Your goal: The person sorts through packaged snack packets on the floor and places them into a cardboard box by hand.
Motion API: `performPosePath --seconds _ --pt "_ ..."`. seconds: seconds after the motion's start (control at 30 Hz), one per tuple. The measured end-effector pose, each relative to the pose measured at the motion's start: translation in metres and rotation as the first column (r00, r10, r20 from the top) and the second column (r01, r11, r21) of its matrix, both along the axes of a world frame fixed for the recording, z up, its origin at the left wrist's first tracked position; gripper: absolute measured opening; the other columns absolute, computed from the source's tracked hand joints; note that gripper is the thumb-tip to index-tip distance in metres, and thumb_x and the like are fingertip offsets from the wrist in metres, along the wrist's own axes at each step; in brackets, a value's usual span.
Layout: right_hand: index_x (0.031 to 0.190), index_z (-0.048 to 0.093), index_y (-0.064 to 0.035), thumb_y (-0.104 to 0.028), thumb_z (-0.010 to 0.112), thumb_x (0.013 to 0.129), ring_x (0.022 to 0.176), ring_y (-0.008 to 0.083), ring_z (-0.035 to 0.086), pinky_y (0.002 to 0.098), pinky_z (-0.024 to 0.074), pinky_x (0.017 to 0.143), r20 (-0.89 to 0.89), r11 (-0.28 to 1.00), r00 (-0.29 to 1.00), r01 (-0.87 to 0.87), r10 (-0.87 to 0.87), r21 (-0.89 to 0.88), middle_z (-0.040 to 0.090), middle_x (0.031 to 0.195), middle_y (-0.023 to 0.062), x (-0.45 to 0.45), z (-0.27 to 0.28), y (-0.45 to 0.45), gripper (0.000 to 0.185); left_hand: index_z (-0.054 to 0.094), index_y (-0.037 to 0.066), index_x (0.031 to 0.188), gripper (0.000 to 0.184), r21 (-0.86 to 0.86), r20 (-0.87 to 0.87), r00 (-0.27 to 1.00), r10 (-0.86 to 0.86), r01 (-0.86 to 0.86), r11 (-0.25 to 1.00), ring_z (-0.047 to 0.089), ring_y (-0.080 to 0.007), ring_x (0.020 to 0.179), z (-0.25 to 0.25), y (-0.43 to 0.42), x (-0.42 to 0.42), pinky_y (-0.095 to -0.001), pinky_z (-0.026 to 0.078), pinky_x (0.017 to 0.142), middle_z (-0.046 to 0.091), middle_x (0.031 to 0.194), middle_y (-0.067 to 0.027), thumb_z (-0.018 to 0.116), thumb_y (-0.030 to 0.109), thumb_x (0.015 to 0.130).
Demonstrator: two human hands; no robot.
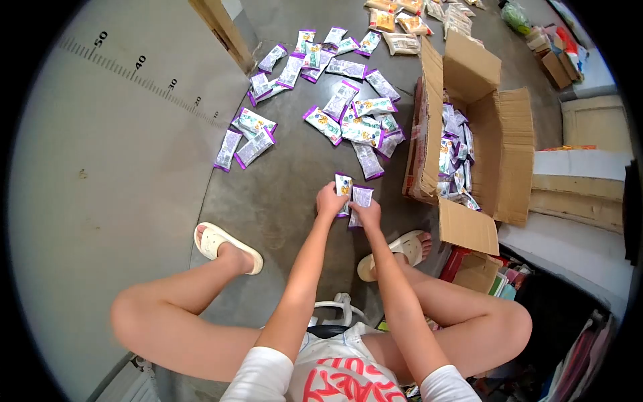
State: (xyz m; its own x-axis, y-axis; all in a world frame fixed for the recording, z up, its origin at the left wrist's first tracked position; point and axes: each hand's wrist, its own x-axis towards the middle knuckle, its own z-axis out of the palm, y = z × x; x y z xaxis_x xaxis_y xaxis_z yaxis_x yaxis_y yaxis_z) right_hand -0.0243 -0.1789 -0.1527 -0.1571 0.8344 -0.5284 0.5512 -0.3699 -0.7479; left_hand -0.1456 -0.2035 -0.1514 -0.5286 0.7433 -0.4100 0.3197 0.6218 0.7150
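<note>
My left hand (330,199) is closed on a purple-edged packet (343,184) with a colourful printed face. Right beside it, my right hand (367,214) grips another packet (362,195), its greyish back side up. Both packets are held upright, side by side, above the floor between my feet. Beyond my hands, many similar packets (323,125) lie scattered and overlapping on the grey floor. To the right, an open cardboard box (514,157) holds a heap of the same packets (453,147).
Beige and orange packs (402,43) lie at the top. A wall with a height scale (120,67) stands at left. My sandalled feet (218,244) flank my hands. A smaller carton (474,271) and books are at lower right.
</note>
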Motion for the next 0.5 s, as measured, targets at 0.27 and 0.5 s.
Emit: performPosePath --seconds 0.27,0.5 --pt "0.088 0.048 0.0014 -0.006 0.045 0.069 0.071 0.0148 0.051 0.0251 0.0407 0.062 -0.557 0.934 0.775 0.118 -0.298 -0.336 0.053 0.082 0.0082 -0.007 0.029 -0.005 0.021 0.049 0.000 0.083 0.026 0.093 0.675 0.733 0.083 -0.196 0.976 0.050 -0.0138 0.069 0.025 -0.020 -0.005 -0.0253 0.039 0.063 0.054 0.078 -0.0050 0.053 -0.002 0.057" --pt "0.090 0.044 0.0021 -0.007 0.044 0.070 0.068 0.0183 0.053 0.0290 0.0445 0.057 -0.628 0.945 0.721 0.115 -0.292 -0.307 0.053 0.081 0.0104 -0.008 0.065 -0.004 0.022 0.048 0.000 0.083 0.017 0.109 0.789 0.602 0.122 -0.334 0.936 0.053 -0.0161 0.064 0.054 -0.027 -0.016 -0.0275 0.043 0.054 0.054 0.074 -0.0067 0.049 0.007 0.067"
